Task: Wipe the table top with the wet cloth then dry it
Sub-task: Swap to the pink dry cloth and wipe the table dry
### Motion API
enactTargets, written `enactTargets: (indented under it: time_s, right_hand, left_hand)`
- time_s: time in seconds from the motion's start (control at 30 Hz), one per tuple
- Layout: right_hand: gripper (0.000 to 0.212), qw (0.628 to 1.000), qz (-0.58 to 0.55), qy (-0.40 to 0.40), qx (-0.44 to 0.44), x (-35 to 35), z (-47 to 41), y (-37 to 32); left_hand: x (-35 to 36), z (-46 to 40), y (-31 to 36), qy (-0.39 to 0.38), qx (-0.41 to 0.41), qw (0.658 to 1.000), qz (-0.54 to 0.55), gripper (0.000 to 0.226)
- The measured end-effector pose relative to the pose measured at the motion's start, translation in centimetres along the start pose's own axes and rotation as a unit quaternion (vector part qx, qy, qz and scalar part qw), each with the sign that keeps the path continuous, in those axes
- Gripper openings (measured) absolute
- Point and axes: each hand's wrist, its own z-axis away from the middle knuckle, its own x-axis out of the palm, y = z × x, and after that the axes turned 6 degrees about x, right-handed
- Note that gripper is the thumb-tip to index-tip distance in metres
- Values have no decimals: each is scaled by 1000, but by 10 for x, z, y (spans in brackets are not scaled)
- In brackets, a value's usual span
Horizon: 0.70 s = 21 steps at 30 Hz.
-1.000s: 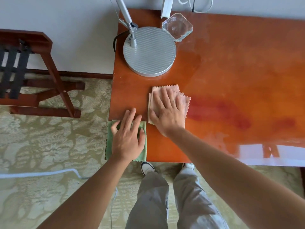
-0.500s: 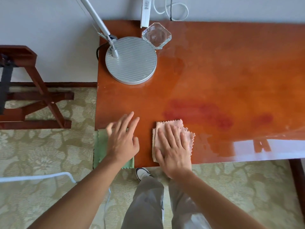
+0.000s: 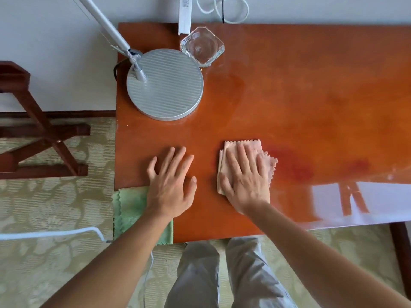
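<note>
Head view: seen from above, standing at the near edge of an orange-brown table [image 3: 289,96].
Right hand [image 3: 244,181]: flat, fingers straight and spread, pressing on a folded pink cloth [image 3: 268,161] near the near edge, left of middle.
Left hand [image 3: 171,181]: open, fingers spread, laid flat on the bare top near the near-left corner.
Green cloth [image 3: 131,207]: draped over the near-left corner, partly under the left forearm, just behind the left hand.
Darker reddish patches [image 3: 295,165]: just right of the pink cloth.
Lamp base [image 3: 165,84]: round, silver, ribbed, at the far-left corner.
Glass dish [image 3: 202,46]: at the far edge, just beside the lamp base.
</note>
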Motion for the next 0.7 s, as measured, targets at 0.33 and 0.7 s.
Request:
enactTargets:
  time_s: [0.33,0.7]
  right_hand:
    - [67,1000,15,-26,0,-25,-76,-5]
    - [65,999,-15,17,-37,17,68,-7]
  left_hand:
    - [2,1,-1,32,6,999,15,54]
    - [0,4,2,46,6,998,36,50]
